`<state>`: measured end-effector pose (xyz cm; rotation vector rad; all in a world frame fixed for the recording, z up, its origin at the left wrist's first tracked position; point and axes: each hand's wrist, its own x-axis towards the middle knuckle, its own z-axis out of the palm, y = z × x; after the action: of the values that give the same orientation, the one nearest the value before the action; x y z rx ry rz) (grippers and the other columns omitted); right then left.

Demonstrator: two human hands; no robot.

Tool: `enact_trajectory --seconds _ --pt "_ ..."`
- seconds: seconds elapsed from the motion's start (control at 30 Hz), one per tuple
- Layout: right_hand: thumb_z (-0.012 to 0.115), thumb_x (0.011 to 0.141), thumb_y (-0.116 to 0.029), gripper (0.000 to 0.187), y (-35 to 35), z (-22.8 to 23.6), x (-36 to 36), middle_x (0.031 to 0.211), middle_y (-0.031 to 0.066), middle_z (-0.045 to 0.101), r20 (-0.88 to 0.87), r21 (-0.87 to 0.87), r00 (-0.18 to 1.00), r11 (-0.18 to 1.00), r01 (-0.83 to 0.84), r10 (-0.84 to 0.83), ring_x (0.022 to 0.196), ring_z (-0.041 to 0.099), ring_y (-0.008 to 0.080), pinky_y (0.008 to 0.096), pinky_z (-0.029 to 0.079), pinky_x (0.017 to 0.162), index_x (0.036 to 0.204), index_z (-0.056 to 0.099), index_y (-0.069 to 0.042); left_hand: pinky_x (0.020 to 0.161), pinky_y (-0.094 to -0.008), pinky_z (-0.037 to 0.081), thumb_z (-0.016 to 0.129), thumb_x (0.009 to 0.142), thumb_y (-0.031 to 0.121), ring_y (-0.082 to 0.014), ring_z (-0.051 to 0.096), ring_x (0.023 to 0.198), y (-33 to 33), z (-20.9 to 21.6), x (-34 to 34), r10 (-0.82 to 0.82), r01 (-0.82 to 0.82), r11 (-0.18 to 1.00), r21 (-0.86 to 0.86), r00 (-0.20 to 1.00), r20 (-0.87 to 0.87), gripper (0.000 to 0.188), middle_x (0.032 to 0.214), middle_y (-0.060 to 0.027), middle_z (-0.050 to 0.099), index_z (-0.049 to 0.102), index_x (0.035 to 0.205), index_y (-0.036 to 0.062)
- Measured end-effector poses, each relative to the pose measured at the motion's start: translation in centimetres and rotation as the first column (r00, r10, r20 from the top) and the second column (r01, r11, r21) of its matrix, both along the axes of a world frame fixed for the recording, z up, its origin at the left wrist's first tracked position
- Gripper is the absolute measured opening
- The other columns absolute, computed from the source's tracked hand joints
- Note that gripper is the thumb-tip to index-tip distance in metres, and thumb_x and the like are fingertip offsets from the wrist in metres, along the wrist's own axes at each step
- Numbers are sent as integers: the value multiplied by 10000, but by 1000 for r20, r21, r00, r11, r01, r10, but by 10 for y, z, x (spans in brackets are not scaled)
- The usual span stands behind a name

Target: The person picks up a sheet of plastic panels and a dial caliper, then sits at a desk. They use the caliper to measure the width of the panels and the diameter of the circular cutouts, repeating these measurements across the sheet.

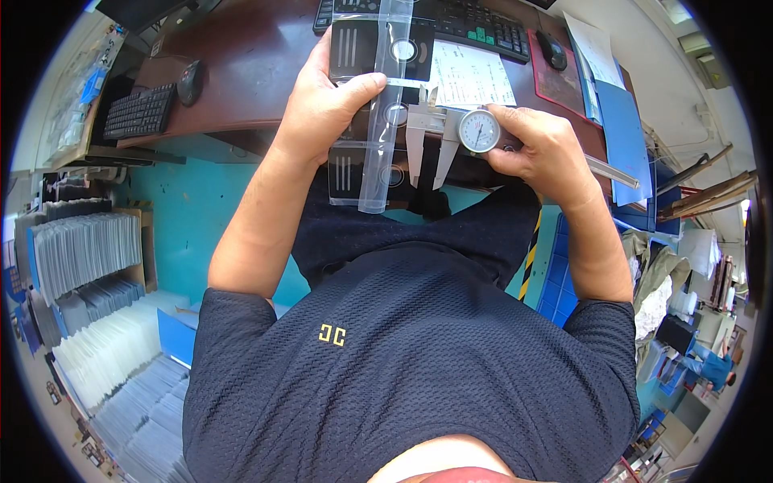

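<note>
Panels (346, 165): black, patterned with pale parallel bars and pale rings. Plastic strip (375, 181): clear, colourless. Caliper (429, 121): silver-grey; dial (479, 130) white with fine dark graduations. Surface (241, 72): dark reddish brown. Keyboard (506, 37): black, with a cluster of green keys. Mouse (552, 51): black. Mouse pad (555, 84): red. Paper (475, 72): white, dark handwritten lines. Folder (626, 137): blue. Shirt (435, 338): navy-black, all-over textured weave; emblem (332, 335) yellow. Floor (189, 209): turquoise. Floor tape (529, 266): yellow-and-black diagonal stripes. Stacked sheets (88, 249): grey, others off-white.
</note>
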<state>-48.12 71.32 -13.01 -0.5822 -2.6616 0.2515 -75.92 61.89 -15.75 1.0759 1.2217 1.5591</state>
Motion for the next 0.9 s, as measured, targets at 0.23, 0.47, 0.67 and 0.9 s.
enact_trajectory --seconds 0.23,0.47,0.67,0.9 --pt "771 747 -206 405 0 0 -1 830 162 697 -9 -19 1000 1000 -3 3 723 691 292 370 557 665 1119 701 -63 871 -329 566 737 843 102 -174 674 996 1 -2 -1 5 -4 1000 9 1000 -17 626 1114 -103 656 447 1395 39" --pt "771 743 -200 401 1 -1 -1 834 160 699 -18 -2 1000 1000 -6 6 724 692 292 369 558 664 1112 703 -59 877 -322 561 737 843 99 -170 671 1002 1 -2 -1 -1 1 1000 -2 1000 -15 640 1118 -101 658 436 1403 34" --pt "769 741 -202 408 0 -1 -1 841 161 700 -17 -16 1000 1000 -6 6 728 692 297 374 558 671 1117 702 -60 880 -323 560 739 844 99 -170 671 1004 1 -4 0 -4 4 1000 0 1000 0 646 1124 -103 656 432 1408 30" --pt "767 745 -207 414 -1 0 0 845 165 700 -12 -23 1000 1000 -3 3 736 691 302 377 559 681 1127 698 -63 815 -274 567 688 859 58 -125 664 927 1 -2 3 36 -36 999 38 999 -13 529 1097 -85 662 490 1349 20"
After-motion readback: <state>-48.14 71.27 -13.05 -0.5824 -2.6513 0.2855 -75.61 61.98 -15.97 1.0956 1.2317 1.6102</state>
